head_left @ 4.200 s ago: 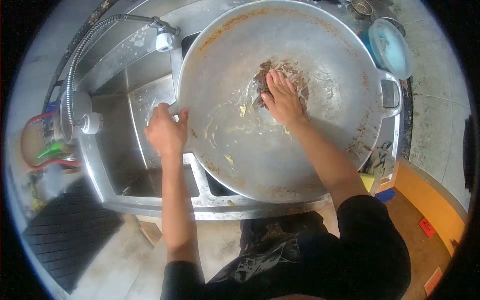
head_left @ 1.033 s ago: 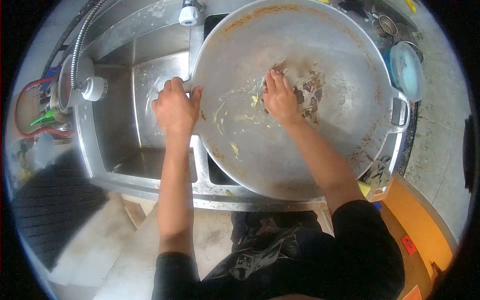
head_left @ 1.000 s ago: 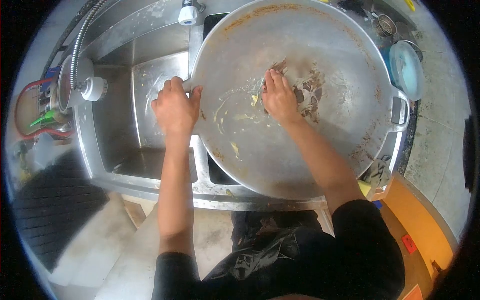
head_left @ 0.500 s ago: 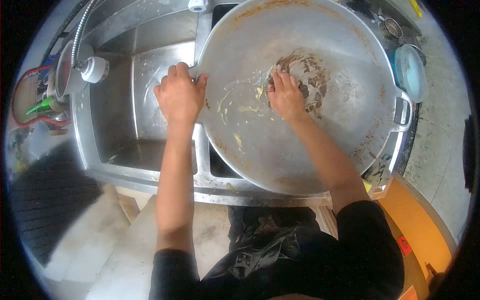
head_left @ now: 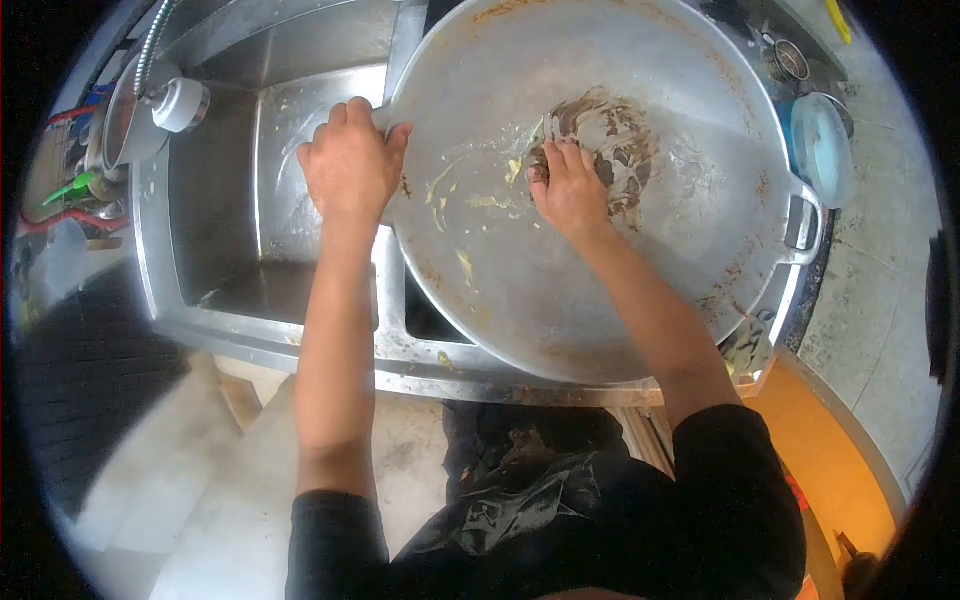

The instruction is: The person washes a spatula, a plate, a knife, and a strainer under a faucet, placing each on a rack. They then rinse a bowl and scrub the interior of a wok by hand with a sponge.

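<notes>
Steel double sink unit (head_left: 215, 330) along a pale stone counter (head_left: 880, 300); left basin (head_left: 225, 190) deep, streaked with yellow scraps. Flexible metal hose (head_left: 152, 45) top left, ending in a white spray head (head_left: 182, 103). Red wire rack (head_left: 60, 190) at far left, green item inside. Round blue lidded container (head_left: 825, 150) and small metal strainer (head_left: 792, 60) on counter, upper right. Orange panel (head_left: 840, 470) lower right. Pale concrete floor (head_left: 190, 500) below, dark mat (head_left: 90, 380) at left. Soft daylight overall.

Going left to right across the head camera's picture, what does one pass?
Spray head → sink basin → left hand on the wok's rim → right hand in the wok → wok handle → blue-lidded container.
</notes>
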The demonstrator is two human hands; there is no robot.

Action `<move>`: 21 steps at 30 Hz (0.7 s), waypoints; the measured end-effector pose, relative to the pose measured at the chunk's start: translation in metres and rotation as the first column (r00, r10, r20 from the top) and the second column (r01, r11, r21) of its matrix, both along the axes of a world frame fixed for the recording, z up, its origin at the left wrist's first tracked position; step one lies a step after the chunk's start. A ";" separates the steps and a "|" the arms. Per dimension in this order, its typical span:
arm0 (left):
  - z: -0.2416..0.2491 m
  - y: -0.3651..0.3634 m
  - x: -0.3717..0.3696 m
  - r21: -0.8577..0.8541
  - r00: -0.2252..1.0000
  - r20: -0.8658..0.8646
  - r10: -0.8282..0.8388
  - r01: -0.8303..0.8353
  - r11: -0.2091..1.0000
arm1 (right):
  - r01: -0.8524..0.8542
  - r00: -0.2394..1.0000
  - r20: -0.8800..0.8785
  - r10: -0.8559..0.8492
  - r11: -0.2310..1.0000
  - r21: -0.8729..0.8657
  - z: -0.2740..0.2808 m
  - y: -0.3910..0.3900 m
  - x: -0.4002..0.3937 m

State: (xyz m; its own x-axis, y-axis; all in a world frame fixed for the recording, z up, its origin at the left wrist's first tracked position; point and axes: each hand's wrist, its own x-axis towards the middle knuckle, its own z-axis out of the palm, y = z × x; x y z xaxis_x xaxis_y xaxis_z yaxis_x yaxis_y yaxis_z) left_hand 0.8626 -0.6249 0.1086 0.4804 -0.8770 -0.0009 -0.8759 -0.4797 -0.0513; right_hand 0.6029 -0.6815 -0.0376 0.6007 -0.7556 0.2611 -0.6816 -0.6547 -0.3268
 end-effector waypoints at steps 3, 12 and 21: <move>0.002 -0.001 0.000 0.030 1.000 -0.017 0.017 -0.017 0.999 | -0.012 1.000 0.027 0.012 1.000 0.002 0.002 0.002 0.000; -0.003 0.000 0.002 -0.007 0.999 -0.029 0.017 -0.017 1.000 | -0.041 0.998 0.051 0.041 0.999 0.012 0.002 0.016 -0.006; -0.009 0.001 0.004 -0.010 1.000 -0.001 0.014 -0.014 1.000 | -0.067 0.997 -0.017 0.069 0.991 0.112 0.013 0.048 -0.018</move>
